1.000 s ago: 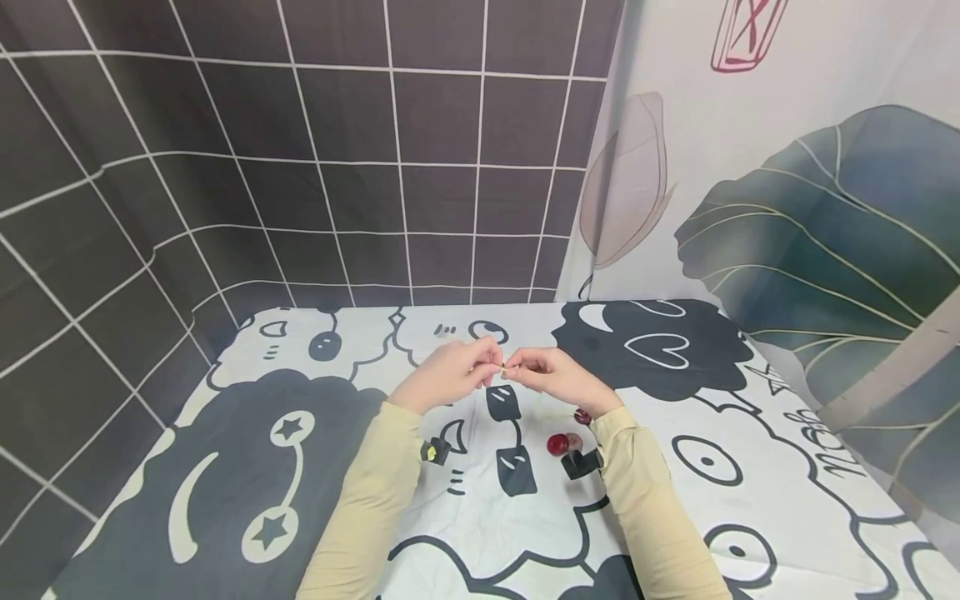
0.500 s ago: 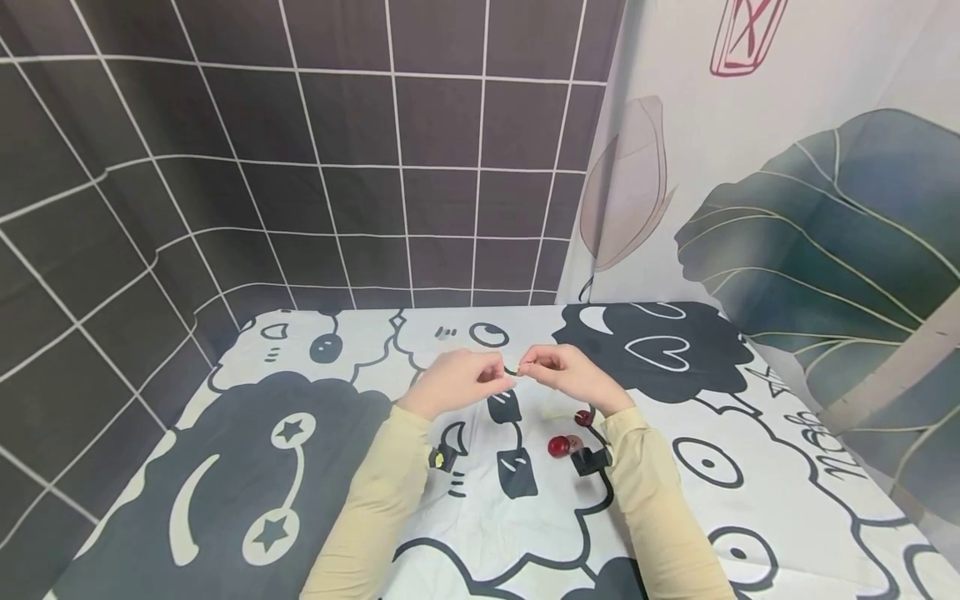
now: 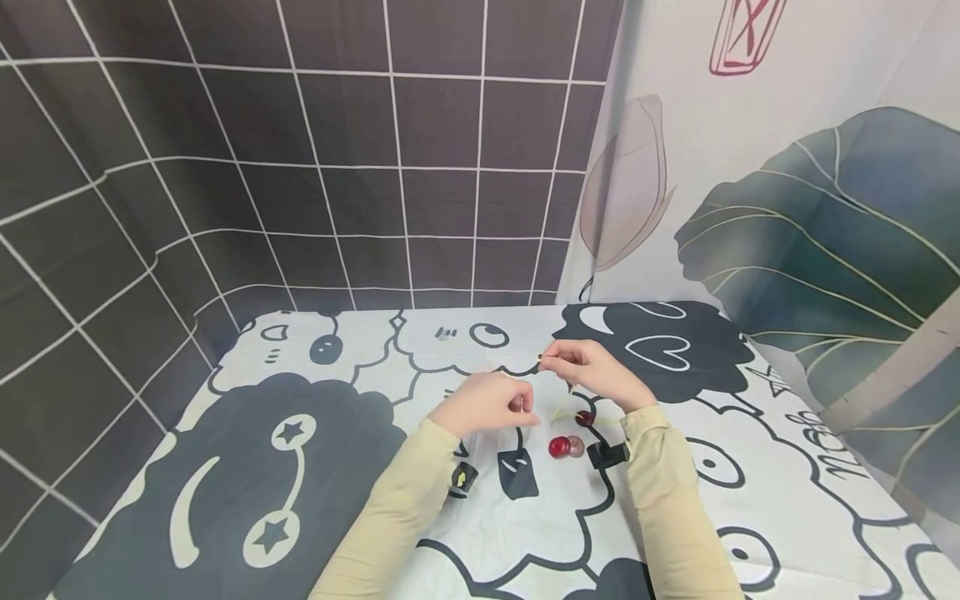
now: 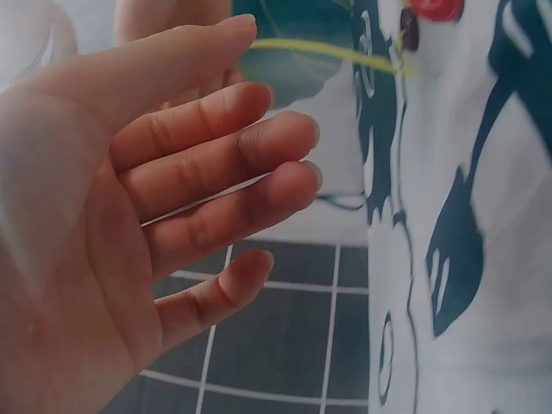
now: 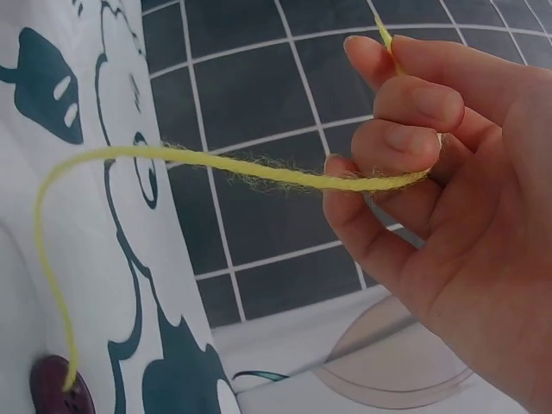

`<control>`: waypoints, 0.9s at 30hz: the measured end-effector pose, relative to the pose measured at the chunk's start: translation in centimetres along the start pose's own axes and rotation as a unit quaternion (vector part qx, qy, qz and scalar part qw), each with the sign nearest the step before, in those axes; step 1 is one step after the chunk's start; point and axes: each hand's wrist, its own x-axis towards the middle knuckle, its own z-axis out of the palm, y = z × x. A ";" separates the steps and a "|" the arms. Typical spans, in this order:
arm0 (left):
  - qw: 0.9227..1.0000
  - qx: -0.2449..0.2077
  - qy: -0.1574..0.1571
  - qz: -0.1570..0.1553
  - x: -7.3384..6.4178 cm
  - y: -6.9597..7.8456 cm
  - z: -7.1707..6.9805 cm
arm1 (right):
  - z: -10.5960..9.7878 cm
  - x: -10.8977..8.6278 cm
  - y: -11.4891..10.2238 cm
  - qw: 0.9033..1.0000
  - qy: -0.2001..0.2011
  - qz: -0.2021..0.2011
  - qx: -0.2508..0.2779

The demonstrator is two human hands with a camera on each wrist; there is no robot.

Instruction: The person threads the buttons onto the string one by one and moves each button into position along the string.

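My right hand (image 3: 592,371) is raised over the cloth and pinches the end of a yellow yarn (image 5: 259,171) between thumb and index finger. The yarn crosses my other curled fingers, then loops down to a dark red button (image 5: 56,388) and meets it in the right wrist view. To the left and lower, my left hand (image 3: 483,404) hovers with loosely bent fingers and nothing between them. The palm side shows in the left wrist view, where the yarn passes behind the thumb tip. A bright red button (image 3: 558,447) and a pinkish button (image 3: 576,446) lie side by side below the hands.
A white cloth (image 3: 465,533) with dark cartoon prints covers the table. Behind it hangs a dark curtain (image 3: 337,200) with a white grid, and a leaf-patterned curtain (image 3: 810,233) is at the right.
The hands were together at the yarn end and have separated. My right hand has moved right with the yarn; my left has let go and come down, toward the right and nearer.
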 end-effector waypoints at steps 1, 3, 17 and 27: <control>1.000 0.006 0.000 0.004 0.1 0.2 0.2 | -0.1 0.0 0.1 1.000 0.000 -0.001 0.000; 1.000 0.016 -0.002 0.008 0.4 0.5 0.8 | -0.2 -0.1 0.1 1.000 0.000 -0.003 0.000; 0.998 0.043 -0.033 -0.015 1.6 2.7 4.3 | -0.3 -0.2 0.5 1.000 -0.005 -0.002 -0.011; 0.997 0.045 -0.051 -0.035 1.7 3.6 5.6 | -0.4 -0.2 0.7 1.000 -0.020 0.004 0.003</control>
